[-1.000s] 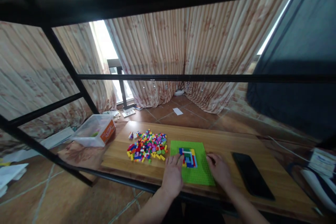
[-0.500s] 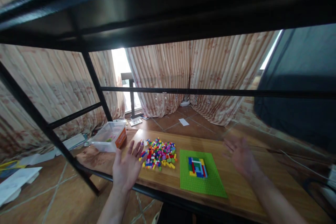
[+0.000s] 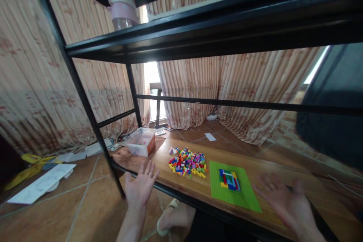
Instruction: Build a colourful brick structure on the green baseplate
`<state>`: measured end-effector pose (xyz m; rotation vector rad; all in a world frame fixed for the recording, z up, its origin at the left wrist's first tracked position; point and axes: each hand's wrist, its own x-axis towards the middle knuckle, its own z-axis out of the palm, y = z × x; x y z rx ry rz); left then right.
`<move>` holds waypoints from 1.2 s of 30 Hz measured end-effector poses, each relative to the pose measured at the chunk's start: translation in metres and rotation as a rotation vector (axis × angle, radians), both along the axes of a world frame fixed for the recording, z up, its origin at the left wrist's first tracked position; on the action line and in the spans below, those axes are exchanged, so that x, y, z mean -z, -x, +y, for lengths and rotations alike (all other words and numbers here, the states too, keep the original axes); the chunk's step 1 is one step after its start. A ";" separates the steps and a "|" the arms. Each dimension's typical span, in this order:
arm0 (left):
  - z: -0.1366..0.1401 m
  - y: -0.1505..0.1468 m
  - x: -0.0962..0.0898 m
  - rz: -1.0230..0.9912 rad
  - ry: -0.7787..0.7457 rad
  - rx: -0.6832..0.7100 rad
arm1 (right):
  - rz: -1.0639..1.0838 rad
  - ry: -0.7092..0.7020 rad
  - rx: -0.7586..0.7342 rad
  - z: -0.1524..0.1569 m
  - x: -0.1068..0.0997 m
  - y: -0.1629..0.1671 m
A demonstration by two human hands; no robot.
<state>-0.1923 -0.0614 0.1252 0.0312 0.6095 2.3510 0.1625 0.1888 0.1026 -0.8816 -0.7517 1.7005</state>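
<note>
My left hand [image 3: 140,186] is held palm up with fingers spread, at the front edge of the wooden board [image 3: 181,189], and nothing is in it. Beyond it and to the right lies a heap of small coloured building bricks [image 3: 188,162]. A green baseplate [image 3: 246,198] rests to the right of the heap. On it sits a low rectangular build of bricks [image 3: 229,180] in blue, yellow, red, green and white. My right hand [image 3: 287,198], a little blurred, is to the right of the baseplate, palm showing, fingers apart and empty.
A clear plastic box [image 3: 141,141] with an orange label stands beyond the board's left end. Overhead runs a black shelf [image 3: 198,32] bearing a pink bottle [image 3: 121,7]. A black metal post [image 3: 93,121] rises at the left. Papers [image 3: 42,183] lie on the tiled floor.
The view has swung left and drawn back, so the bottle and a foot in a slipper now show. My right hand has come lower and nearer; both hands stay open.
</note>
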 end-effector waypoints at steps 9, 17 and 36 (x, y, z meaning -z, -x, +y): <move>0.037 -0.128 -0.003 0.214 -0.013 0.680 | 0.036 -0.146 -0.600 -0.120 -0.019 0.141; 0.035 -0.151 0.025 -0.083 -0.054 0.788 | 0.239 0.268 -0.572 -0.107 0.010 0.086; 0.023 -0.128 0.053 0.015 0.602 0.536 | 0.039 0.392 -0.241 -0.100 0.064 0.029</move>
